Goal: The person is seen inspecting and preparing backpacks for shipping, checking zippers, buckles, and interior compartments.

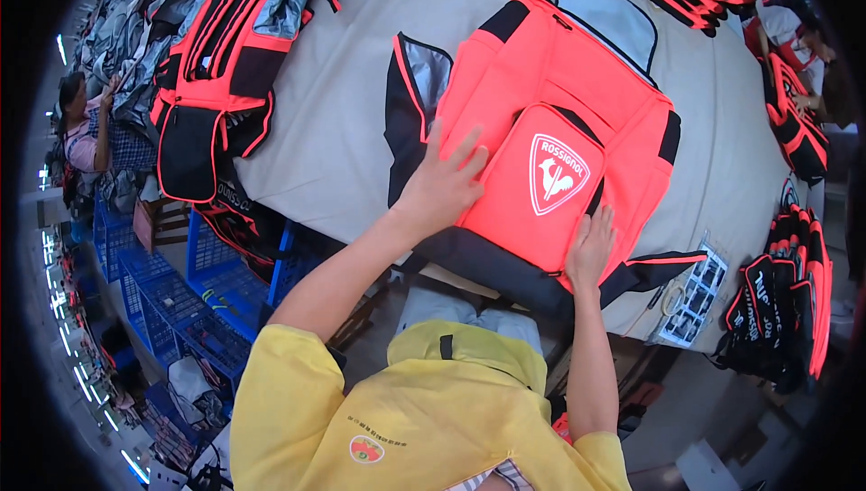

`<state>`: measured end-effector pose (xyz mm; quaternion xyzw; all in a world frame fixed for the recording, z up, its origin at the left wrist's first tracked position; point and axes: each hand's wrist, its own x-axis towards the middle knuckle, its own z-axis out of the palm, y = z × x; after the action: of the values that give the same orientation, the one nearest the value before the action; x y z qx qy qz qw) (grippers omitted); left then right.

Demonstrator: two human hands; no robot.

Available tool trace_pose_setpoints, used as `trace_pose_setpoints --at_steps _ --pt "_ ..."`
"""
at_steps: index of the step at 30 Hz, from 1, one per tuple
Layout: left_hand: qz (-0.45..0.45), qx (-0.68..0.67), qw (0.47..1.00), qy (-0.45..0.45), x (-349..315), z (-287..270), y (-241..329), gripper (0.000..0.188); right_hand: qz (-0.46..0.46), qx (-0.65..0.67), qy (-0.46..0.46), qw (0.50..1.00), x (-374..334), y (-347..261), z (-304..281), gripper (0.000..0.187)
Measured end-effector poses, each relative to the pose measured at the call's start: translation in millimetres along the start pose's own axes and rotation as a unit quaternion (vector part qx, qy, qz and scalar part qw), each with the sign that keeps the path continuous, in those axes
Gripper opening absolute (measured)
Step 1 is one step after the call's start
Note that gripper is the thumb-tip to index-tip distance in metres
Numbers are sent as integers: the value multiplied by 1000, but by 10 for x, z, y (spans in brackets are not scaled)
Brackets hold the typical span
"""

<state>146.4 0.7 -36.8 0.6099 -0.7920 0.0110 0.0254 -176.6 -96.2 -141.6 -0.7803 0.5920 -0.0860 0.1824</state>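
Strip lights (63,311) and heaped grey fabric (113,36) line the workroom's curved left edge, where I, watching remotely, see a person in pink (86,139) beyond blue latticed plastic crates (162,302). On the pale grey, faintly rumpled cloth-covered table (334,112), a coral-red and black zippered fabric bag (194,94) with glossy silver lining overhangs the near left side.

My left hand (442,189) lies palm down, fingers spread, over the left side of a coral-red fabric backpack with a black base (532,130), which lies front up at centre. Left of that hand's fingertips, a black side panel with coral edging (424,76) folds open on a crinkled silvery lining. Between my hands sits the rounded, smooth front pocket (519,184), bearing a white shield-shaped emblem (559,175); above it, a round-cornered, silver-lined top flap (613,22) lies folded back.

My right hand (591,252) rests flat along the pocket's lower right edge, fingers extended and closer together. The backpack's bulk extends above both hands, its black base below and between them.

Farther right, a dark, coral-edged pointed flap (658,266) juts toward a pale-framed flat panel with dark rectangles (695,297). Stacked black and coral fabric pieces (794,302) hang at the table's edge.
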Motion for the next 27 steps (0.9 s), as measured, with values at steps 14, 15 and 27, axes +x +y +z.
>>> trace_pose_setpoints --at_steps 14,15,27 --pt "-140 -200 968 64 -759 328 690 60 28 247 -58 967 778 -754 -551 80" --pt "-136 -205 967 61 -783 403 707 65 67 282 -118 950 832 -917 -672 89" --pt "-130 -22 979 158 -967 1274 703 26 -212 240 -475 820 -770 -862 -1462 55"
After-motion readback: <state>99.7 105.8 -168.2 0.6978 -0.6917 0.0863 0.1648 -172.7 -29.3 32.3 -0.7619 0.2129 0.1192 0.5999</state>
